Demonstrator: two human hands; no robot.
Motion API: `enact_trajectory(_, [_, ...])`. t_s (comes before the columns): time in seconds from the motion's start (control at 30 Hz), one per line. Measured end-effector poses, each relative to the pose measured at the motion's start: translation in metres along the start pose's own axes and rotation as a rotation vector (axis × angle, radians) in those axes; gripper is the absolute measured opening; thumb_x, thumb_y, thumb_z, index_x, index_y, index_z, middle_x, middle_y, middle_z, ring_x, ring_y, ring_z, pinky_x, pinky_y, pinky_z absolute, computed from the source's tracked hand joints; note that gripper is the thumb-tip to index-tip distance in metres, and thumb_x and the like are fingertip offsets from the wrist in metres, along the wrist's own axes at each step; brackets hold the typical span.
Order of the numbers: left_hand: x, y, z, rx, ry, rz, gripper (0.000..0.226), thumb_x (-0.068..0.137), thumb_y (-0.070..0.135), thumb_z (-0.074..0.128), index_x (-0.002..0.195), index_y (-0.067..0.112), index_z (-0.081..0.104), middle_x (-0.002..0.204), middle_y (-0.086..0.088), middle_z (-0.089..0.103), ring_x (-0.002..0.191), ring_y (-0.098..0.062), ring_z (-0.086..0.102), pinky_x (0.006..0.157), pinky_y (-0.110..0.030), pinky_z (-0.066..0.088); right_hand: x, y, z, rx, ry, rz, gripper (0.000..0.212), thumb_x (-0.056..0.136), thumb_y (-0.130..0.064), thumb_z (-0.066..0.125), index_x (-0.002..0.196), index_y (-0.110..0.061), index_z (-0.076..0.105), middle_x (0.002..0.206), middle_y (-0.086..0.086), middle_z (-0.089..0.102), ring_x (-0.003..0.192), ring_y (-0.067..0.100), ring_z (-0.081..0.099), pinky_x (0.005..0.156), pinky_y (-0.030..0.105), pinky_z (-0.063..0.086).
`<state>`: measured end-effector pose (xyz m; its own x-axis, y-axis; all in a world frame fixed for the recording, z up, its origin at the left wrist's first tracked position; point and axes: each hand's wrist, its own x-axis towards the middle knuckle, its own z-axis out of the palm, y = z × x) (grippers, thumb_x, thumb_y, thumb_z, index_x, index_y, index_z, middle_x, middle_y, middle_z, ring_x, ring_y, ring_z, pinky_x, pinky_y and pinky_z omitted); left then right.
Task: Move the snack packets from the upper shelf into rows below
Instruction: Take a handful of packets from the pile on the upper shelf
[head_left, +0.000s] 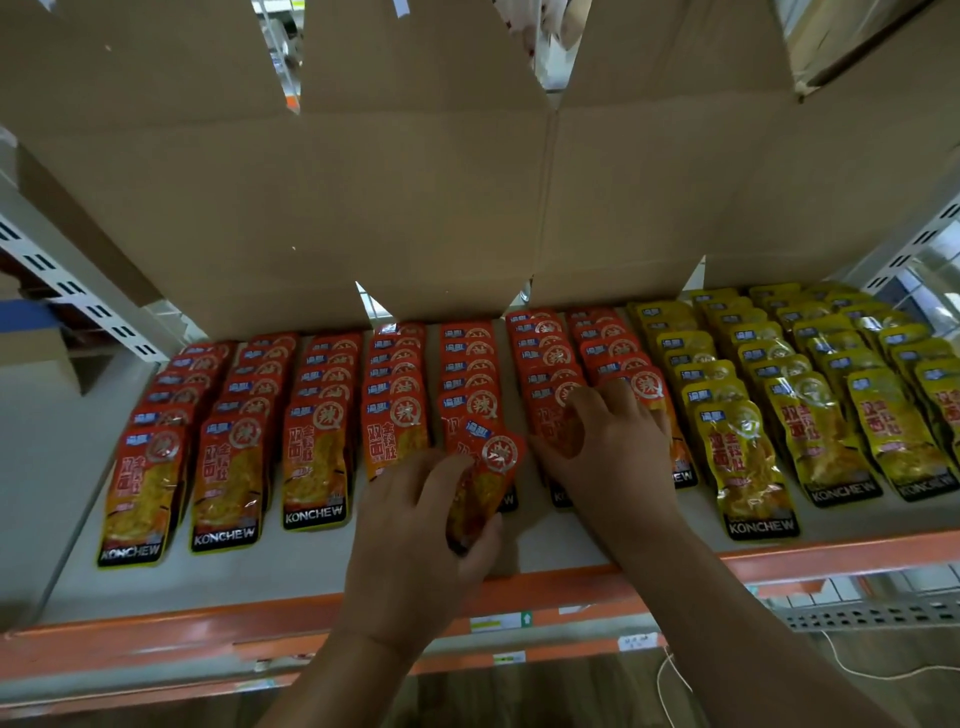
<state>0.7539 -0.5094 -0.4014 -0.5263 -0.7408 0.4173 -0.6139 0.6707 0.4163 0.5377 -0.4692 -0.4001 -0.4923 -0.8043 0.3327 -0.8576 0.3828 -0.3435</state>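
Left hand (415, 535) pinches red snack packet (491, 462) near shelf (291, 577) front edge; right hand (610, 452), fingers spread, presses neighbouring row (545, 358), probably steadying it.

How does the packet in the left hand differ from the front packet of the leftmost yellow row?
The red packet is red-orange; the yellow packet is yellow. The red packet is gripped by the left hand and tilted, out of line with its row; the yellow packet lies untouched at the front of its row on the shelf. Both share the same design: blue label at top, round emblem.
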Motion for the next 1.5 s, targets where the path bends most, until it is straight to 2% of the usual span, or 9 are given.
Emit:
enact_trajectory(0.17, [-0.0006, -0.0008, 0.0, -0.008, 0.022, 0.013, 0.06, 0.076, 0.047, 0.078, 0.127, 0.02, 0.059, 0.121, -0.002, 0.059, 0.112, -0.018, 0.05, 0.091, -0.044, 0.052, -0.0023, -0.0005, -0.0031, 0.047, 0.041, -0.019, 0.055, 0.078, -0.064, 0.065, 0.111, -0.02, 0.067, 0.109, 0.006, 0.062, 0.094, 0.033, 0.064, 0.085, 0.045, 0.046])
enact_trajectory(0.27, [-0.0005, -0.0016, 0.0003, -0.015, 0.02, 0.007, 0.061, 0.077, 0.048, 0.077, 0.127, 0.02, 0.059, 0.121, -0.003, 0.059, 0.112, -0.018, 0.05, 0.09, -0.045, 0.053, -0.0027, 0.0006, -0.0031, 0.055, 0.021, -0.029, 0.052, 0.079, -0.059, 0.071, 0.112, -0.019, 0.067, 0.111, 0.007, 0.061, 0.093, 0.033, 0.065, 0.086, 0.045, 0.047])
enact_trajectory(0.4, [-0.0014, -0.001, 0.0, -0.019, 0.016, -0.002, 0.059, 0.079, 0.052, 0.071, 0.127, 0.019, 0.061, 0.122, -0.005, 0.062, 0.113, -0.019, 0.05, 0.091, -0.044, 0.053, -0.0035, -0.0005, -0.0033, 0.068, 0.019, -0.029, 0.056, 0.08, -0.064, 0.056, 0.111, -0.018, 0.068, 0.11, 0.007, 0.061, 0.092, 0.032, 0.065, 0.085, 0.046, 0.049])
enact_trajectory(0.67, [-0.0016, -0.001, -0.0005, -0.027, 0.009, -0.007, 0.06, 0.081, 0.055, 0.07, 0.128, 0.02, 0.059, 0.123, -0.005, 0.063, 0.113, -0.019, 0.051, 0.091, -0.045, 0.054, -0.0033, 0.0, -0.0035, 0.056, 0.006, -0.037, 0.045, 0.08, -0.048, 0.078, 0.112, -0.018, 0.068, 0.112, 0.007, 0.062, 0.098, 0.031, 0.064, 0.087, 0.047, 0.051])
enact_trajectory(1.17, [-0.0011, 0.0008, -0.0008, -0.022, 0.004, -0.021, 0.06, 0.081, 0.057, 0.067, 0.128, 0.021, 0.058, 0.121, -0.003, 0.062, 0.112, -0.016, 0.05, 0.09, -0.045, 0.055, -0.0019, 0.0001, -0.0045, 0.066, -0.016, -0.031, 0.046, 0.083, -0.052, 0.071, 0.113, -0.018, 0.068, 0.111, 0.005, 0.064, 0.097, 0.029, 0.065, 0.087, 0.046, 0.051])
enact_trajectory(1.5, [-0.0019, 0.0013, -0.0004, -0.004, 0.02, -0.018, 0.06, 0.076, 0.049, 0.078, 0.126, 0.018, 0.064, 0.121, -0.004, 0.062, 0.113, -0.015, 0.049, 0.092, -0.039, 0.048, -0.0054, -0.0036, -0.0076, 0.027, -0.058, -0.013, 0.065, 0.074, -0.069, 0.07, 0.118, -0.022, 0.063, 0.118, 0.006, 0.057, 0.098, 0.032, 0.063, 0.09, 0.047, 0.049])
